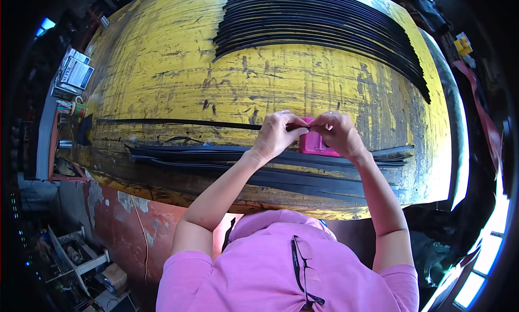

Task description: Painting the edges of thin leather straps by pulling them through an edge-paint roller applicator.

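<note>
Strip and hands over a worn yellow counter [162, 79], viewed from above. The strip [216, 123], black and narrow, lies on the near half of the counter, its long axis running left to right, roughly parallel to the wearer's front. Its free length extends leftward from the left hand [278, 132], almost to the counter's left side; its right end is at the fingertips. The left hand is therefore the nearer to the strip's long span, while the right hand [339, 133] faces it from the opposite side, beyond the end. The left hand is clamped on the strip between thumb and fingers. The right hand's thumb and fingers are drawn together at the same spot, apparently on the strip's tip, though the fingers hide the exact contact. The two sets of fingertips meet above a pink box [312, 144], which is partly covered by the right hand. Between the strip and the wearer, a loose bundle [205, 152] of similar black lengths lies along nearly the same axis, passing beneath the forearms. On the far side of the counter, a row [319, 31] of black lengths is laid closely side by side, well apart from both hands.
</note>
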`<state>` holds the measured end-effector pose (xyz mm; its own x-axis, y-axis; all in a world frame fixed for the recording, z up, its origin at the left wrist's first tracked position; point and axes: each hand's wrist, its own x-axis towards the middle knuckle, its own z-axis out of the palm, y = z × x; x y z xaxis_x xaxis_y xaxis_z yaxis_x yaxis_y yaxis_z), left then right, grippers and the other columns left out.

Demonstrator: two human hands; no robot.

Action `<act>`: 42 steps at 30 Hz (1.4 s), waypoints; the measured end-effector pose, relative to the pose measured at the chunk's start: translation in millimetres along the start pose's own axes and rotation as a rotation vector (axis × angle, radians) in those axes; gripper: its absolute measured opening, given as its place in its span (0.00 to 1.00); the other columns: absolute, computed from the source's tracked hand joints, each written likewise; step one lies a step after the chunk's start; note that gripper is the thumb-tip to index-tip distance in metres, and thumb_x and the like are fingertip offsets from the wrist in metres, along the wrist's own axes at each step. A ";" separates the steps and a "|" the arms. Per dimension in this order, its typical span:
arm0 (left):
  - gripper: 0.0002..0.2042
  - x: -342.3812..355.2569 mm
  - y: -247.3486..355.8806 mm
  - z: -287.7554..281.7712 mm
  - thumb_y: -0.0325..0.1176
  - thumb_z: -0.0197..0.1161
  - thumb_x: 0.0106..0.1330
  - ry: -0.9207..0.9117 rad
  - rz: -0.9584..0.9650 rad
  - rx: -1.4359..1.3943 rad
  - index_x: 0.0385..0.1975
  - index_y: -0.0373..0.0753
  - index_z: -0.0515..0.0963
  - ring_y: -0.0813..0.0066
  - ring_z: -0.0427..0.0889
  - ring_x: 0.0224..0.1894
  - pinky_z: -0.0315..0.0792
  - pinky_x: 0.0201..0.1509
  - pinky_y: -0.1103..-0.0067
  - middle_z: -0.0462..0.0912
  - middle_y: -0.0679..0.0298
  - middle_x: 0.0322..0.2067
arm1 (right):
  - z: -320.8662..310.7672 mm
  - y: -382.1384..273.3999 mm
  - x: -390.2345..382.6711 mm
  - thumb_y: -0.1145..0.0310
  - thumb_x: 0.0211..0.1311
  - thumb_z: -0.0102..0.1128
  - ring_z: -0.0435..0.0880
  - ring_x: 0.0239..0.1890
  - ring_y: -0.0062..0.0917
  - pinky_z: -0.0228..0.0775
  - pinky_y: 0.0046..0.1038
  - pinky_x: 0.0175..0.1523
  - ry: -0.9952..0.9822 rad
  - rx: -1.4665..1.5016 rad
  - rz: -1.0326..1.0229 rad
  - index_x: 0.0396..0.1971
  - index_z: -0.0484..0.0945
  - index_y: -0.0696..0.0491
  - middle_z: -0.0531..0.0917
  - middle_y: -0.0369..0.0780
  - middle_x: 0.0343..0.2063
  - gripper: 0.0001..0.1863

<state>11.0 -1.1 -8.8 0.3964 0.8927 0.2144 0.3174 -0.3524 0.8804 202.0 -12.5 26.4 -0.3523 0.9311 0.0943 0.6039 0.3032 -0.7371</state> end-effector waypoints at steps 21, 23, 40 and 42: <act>0.06 2.5 4.3 50.8 0.24 0.64 0.48 -0.004 0.364 0.353 0.26 0.38 0.79 0.65 0.74 0.33 0.69 0.40 0.73 0.75 0.64 0.26 | 8.2 44.9 -51.3 0.71 0.41 0.66 0.70 0.35 0.31 0.64 0.32 0.43 0.283 -0.251 -0.185 0.24 0.77 0.51 0.70 0.38 0.34 0.07; 0.05 2.8 4.1 51.3 0.24 0.64 0.48 -0.021 0.378 0.369 0.26 0.38 0.79 0.65 0.74 0.33 0.69 0.40 0.73 0.75 0.64 0.26 | 10.0 47.3 -52.3 0.72 0.41 0.66 0.70 0.36 0.31 0.64 0.32 0.43 0.280 -0.254 -0.185 0.24 0.77 0.51 0.70 0.38 0.34 0.08; 0.06 6.7 8.5 65.1 0.23 0.64 0.47 -0.012 0.419 0.404 0.26 0.37 0.78 0.66 0.75 0.33 0.70 0.42 0.73 0.75 0.64 0.25 | -0.9 59.9 -61.1 0.74 0.42 0.65 0.70 0.33 0.31 0.63 0.32 0.41 0.312 -0.226 -0.216 0.24 0.77 0.50 0.71 0.37 0.32 0.07; 0.06 7.5 9.1 66.5 0.23 0.64 0.46 -0.011 0.412 0.408 0.25 0.37 0.78 0.66 0.75 0.33 0.70 0.42 0.74 0.75 0.63 0.25 | -5.1 61.8 -63.4 0.74 0.42 0.65 0.70 0.32 0.30 0.63 0.32 0.40 0.311 -0.225 -0.220 0.24 0.77 0.50 0.71 0.37 0.32 0.07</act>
<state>74.1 -16.3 -27.3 0.5661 0.6565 0.4986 0.4402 -0.7521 0.4905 265.2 -51.7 -21.7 -0.2786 0.8457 0.4551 0.6916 0.5055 -0.5160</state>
